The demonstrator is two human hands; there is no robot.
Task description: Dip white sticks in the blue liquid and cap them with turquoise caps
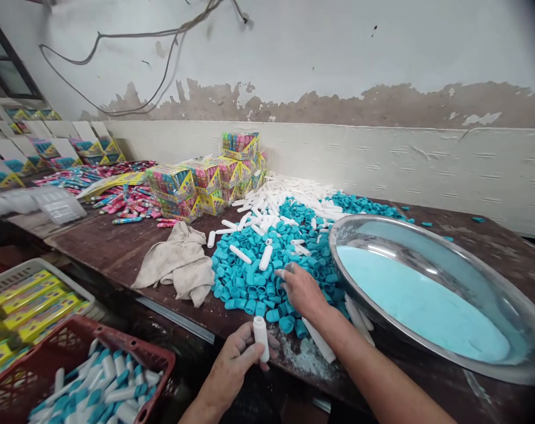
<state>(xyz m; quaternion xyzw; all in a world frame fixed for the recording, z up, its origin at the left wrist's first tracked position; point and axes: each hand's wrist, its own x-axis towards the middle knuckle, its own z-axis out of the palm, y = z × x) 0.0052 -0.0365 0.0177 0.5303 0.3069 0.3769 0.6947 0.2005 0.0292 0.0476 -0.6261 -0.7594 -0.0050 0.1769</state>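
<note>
I am gripping a white tube upright in my left hand; my right hand is lying spread and empty on the blue caps across the worktop, just beyond the tube.

Dark wooden table under turquoise caps, white tubes, crumpled rag, steel basin, boxed packs.

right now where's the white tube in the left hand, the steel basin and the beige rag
white tube [261, 337], head view, middle of its body
steel basin [430, 232], head view, far inner wall
beige rag [179, 262], head view, middle of the crumpled cloth
</note>
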